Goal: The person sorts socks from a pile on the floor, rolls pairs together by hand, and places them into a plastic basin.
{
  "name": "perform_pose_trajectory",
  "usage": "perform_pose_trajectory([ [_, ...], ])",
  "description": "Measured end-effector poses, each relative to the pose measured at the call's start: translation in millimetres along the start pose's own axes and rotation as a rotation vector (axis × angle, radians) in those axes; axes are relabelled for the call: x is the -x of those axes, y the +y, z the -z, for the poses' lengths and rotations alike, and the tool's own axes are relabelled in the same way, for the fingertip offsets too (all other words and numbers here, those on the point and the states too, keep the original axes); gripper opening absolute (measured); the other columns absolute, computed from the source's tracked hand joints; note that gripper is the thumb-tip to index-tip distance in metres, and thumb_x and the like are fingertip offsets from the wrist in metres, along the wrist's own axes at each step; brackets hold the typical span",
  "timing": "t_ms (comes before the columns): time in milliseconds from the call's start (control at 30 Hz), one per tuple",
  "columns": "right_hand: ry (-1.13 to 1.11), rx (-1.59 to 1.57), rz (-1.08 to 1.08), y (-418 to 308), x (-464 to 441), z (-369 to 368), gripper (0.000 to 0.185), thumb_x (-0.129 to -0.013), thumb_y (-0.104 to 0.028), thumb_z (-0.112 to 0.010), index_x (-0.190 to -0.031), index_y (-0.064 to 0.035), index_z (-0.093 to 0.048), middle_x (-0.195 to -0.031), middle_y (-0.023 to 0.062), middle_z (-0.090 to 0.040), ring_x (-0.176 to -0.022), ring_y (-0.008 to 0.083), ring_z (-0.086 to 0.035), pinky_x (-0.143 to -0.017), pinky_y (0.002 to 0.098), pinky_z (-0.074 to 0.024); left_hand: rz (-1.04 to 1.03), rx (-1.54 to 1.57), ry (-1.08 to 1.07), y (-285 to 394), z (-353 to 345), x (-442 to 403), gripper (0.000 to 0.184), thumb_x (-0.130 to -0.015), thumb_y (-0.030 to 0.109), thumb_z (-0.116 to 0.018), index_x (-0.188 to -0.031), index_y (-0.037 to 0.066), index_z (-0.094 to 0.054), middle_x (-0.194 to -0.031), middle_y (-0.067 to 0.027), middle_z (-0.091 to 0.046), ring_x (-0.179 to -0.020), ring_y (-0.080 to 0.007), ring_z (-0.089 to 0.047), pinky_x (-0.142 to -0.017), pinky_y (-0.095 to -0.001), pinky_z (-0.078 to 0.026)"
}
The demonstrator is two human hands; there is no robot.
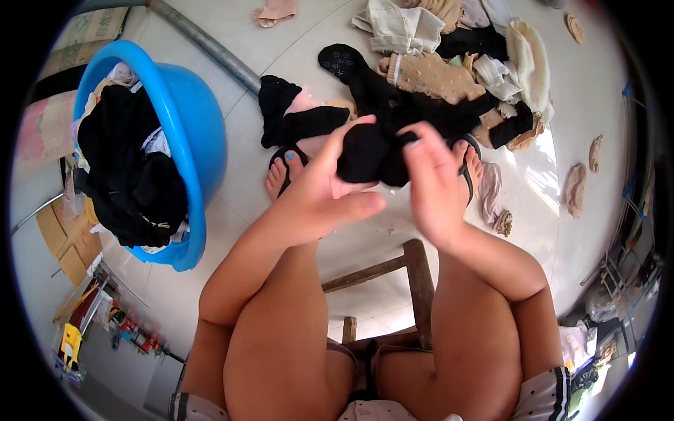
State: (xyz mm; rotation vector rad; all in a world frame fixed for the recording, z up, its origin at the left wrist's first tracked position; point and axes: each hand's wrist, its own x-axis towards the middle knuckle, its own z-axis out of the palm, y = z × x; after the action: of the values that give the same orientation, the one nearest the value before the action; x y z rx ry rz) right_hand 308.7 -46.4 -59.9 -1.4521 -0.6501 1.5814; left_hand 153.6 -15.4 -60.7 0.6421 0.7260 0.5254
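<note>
In front of my knees, a bunched black sock [361,153] is held up between my two hands. My left hand [319,186] cups it from the left, its fingers behind the cloth and its thumb sticking out below. On the other side, my right hand [430,179], slightly blurred, grips the sock's right edge with its fingertips. Beyond the hands, black socks [309,125] lie on the floor beside a larger heap of socks, among them a tan speckled sock [432,77] and a white garment [400,27].
A blue basin [200,119] full of dark and light clothes stands at the left. A metal pole [203,43] lies behind it. Single socks [576,189] are scattered at the right. Below me is a wooden stool frame [419,288]. My sandalled feet flank the hands.
</note>
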Motion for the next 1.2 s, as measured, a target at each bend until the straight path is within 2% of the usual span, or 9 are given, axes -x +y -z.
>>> perform_pose_trajectory([
  [200,-0.119,-0.168,0.069,-12,-25,-8,0.023,-0.091,-0.022,-0.045,-0.080,-0.0033,-0.052,-0.064,-0.0033,-0.044,-0.057,0.0036,-0.038,-0.052,0.0188,-0.0328,-0.606,-1.703,0.624,91,-4,68,0.033,-0.064,-0.007,-0.057,-0.096,-0.001,-0.061,-0.094,-0.0138,-0.062,-0.085,-0.0235,-0.060,-0.073,-0.0287,-0.048],
  [267,-0.021,-0.064,0.149,1,-34,3,0.023,-0.092,-0.022,-0.043,-0.080,-0.0031,-0.052,-0.064,-0.0037,-0.045,-0.057,0.0024,-0.038,-0.050,0.0187,-0.0324,-0.973,-1.828,1.685,111,24,89,0.028,-0.075,-0.013,-0.045,-0.096,-0.003,-0.061,-0.096,-0.0122,-0.061,-0.085,-0.0191,-0.059,-0.075,-0.0266,-0.051],
  [333,-0.004,0.018,0.128,21,-38,11,0.018,-0.089,-0.020,-0.048,-0.081,-0.0041,-0.052,-0.065,-0.0009,-0.048,-0.057,0.0065,-0.044,-0.053,0.0202,-0.0360,-1.153,-1.850,1.394,137,66,118,0.030,-0.074,-0.011,-0.048,-0.098,-0.001,-0.061,-0.111,-0.0129,-0.053,-0.090,-0.0194,-0.057,-0.078,-0.0286,-0.049],
  [400,-0.151,0.535,0.254,54,-41,15,0.009,-0.082,-0.014,-0.053,-0.084,-0.0054,-0.053,-0.070,0.0038,-0.053,-0.064,0.0152,-0.052,-0.059,0.0247,-0.0417,-0.517,-2.339,0.965,138,112,123,0.037,-0.074,-0.007,-0.047,-0.108,0.004,-0.058,-0.117,-0.0112,-0.049,-0.093,-0.0248,-0.056,-0.084,-0.0328,-0.043],
  [633,-0.500,1.059,0.836,117,-49,-3,0.037,-0.072,-0.011,-0.061,-0.107,-0.0052,-0.050,-0.115,0.0105,-0.047,-0.089,0.0287,-0.054,-0.077,0.0374,-0.0429,-0.013,-2.109,0.942,113,109,106,0.043,-0.081,0.006,-0.043,-0.123,0.013,-0.047,-0.123,-0.0125,-0.046,-0.100,-0.0277,-0.051,-0.093,-0.0336,-0.032],
  [800,-0.368,1.473,0.681,122,-82,-26,0.048,-0.073,-0.028,-0.060,-0.115,-0.0061,-0.048,-0.118,0.0108,-0.046,-0.075,0.0210,-0.058,-0.059,0.0294,-0.0487,-0.020,-2.388,0.986,117,57,109,0.034,-0.082,0.007,-0.047,-0.115,0.009,-0.053,-0.115,-0.0122,-0.053,-0.099,-0.0271,-0.052,-0.090,-0.0345,-0.035],
  [867,-0.234,1.659,0.519,113,-85,-30,0.047,-0.071,-0.025,-0.060,-0.114,-0.0100,-0.049,-0.105,0.0076,-0.052,-0.072,0.0187,-0.058,-0.054,0.0282,-0.0479,-0.441,-1.759,0.998,102,12,76,0.030,-0.078,0.005,-0.054,-0.108,0.006,-0.056,-0.111,-0.0128,-0.055,-0.100,-0.0281,-0.052,-0.089,-0.0352,-0.037],
  [1000,-0.207,1.583,0.649,130,-105,-7,0.035,-0.068,-0.022,-0.058,-0.101,-0.0118,-0.056,-0.088,0.0037,-0.056,-0.069,0.0192,-0.057,-0.053,0.0305,-0.0466,-0.241,-1.749,0.364,26,44,-6,0.058,-0.066,0.006,-0.067,-0.119,0.009,-0.046,-0.121,-0.0149,-0.046,-0.109,-0.0308,-0.045,-0.088,-0.0374,-0.038],
  [1200,-0.317,1.214,0.899,103,-94,3,0.023,-0.065,-0.016,-0.058,-0.087,-0.0116,-0.053,-0.093,0.0042,-0.054,-0.081,0.0218,-0.051,-0.070,0.0333,-0.0412,0.031,-1.354,0.627,-27,133,-12,0.043,-0.076,0.005,-0.057,-0.118,0.009,-0.046,-0.112,-0.0159,-0.051,-0.095,-0.0316,-0.054,-0.079,-0.0367,-0.046],
])
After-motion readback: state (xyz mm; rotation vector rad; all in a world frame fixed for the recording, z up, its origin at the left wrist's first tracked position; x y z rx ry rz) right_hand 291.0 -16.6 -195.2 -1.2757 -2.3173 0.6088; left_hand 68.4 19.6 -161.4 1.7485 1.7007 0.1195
